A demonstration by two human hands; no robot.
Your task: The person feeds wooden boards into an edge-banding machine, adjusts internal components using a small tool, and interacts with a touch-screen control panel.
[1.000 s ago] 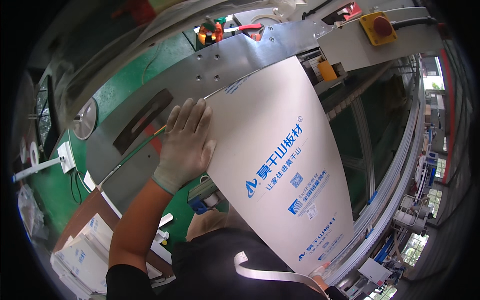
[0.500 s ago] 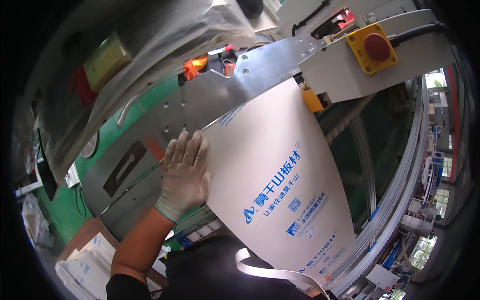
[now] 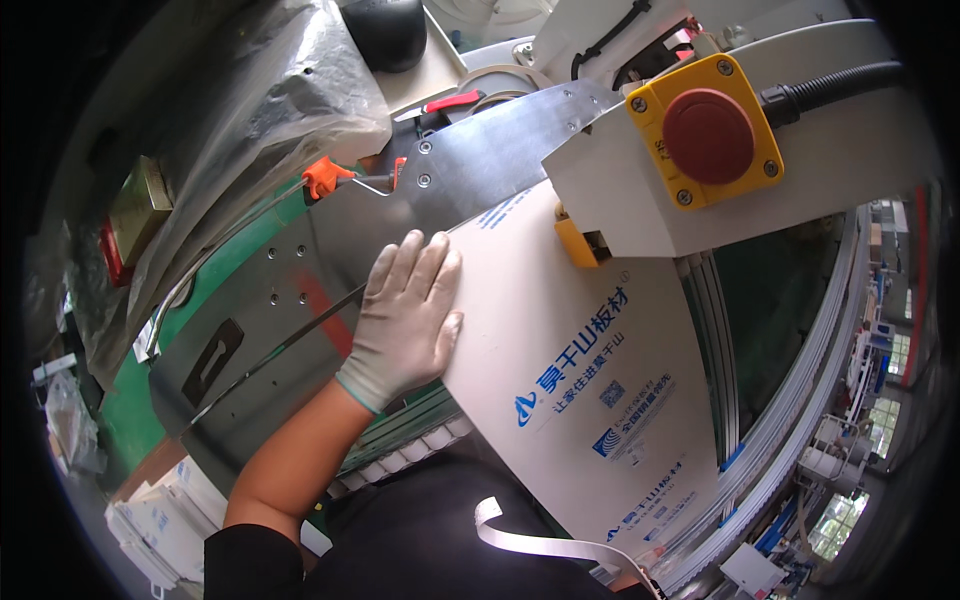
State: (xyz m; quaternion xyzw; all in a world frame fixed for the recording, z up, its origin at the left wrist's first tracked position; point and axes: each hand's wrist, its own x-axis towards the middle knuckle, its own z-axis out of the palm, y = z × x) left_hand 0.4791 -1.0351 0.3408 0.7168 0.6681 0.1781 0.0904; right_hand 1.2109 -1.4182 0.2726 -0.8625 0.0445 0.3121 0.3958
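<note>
My left hand (image 3: 408, 315), in a pale work glove with a green cuff, lies flat with its fingers stretched out along the left edge of a white board (image 3: 520, 330). Blue print covers parts of the board. Its far edge lies against a grey metal plate (image 3: 470, 150), and its far right end passes beneath a white machine housing (image 3: 640, 215). A thin white strip (image 3: 545, 543) curls up beside the board's near end, in front of my dark shirt. My right hand is out of sight.
A red stop button on a yellow box (image 3: 707, 135) tops the housing. A yellow block (image 3: 578, 238) juts over the board. Behind the plate are an orange-handled tool (image 3: 322, 178) and a red-handled knife (image 3: 450, 102). Plastic sheeting (image 3: 270, 110) hangs at upper left; white panels (image 3: 165, 520) are stacked at lower left.
My left hand and the board have shifted right along the metal plate, and the board reaches farther under the housing. The view has also come closer to the stop button.
</note>
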